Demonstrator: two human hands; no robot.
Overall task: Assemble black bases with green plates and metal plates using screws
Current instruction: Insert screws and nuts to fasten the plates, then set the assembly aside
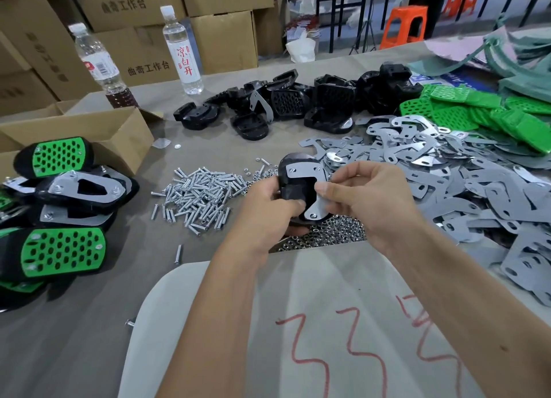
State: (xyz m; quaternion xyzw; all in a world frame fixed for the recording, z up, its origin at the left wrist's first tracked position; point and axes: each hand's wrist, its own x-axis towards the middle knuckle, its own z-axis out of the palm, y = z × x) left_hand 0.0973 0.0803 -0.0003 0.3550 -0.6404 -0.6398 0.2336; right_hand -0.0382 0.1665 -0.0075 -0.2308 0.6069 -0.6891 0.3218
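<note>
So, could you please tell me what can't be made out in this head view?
- Base: its underside is hidden by both hands; no green plate is visible.
- Left hand: its fingertips are behind the base.
- Nuts: partly covered by the hands.
- Finished pile: cut off by the left edge.
- Metal plate: whether screws sit in its holes is too small to tell.

Take the screw pile (198,199) as your mark: metal plates (447,171) right, bases (298,102) behind, finished assemblies (59,213) left.

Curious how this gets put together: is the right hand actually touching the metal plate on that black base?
Touching. The head view shows the right hand pinching the metal plate against the black base.
</note>
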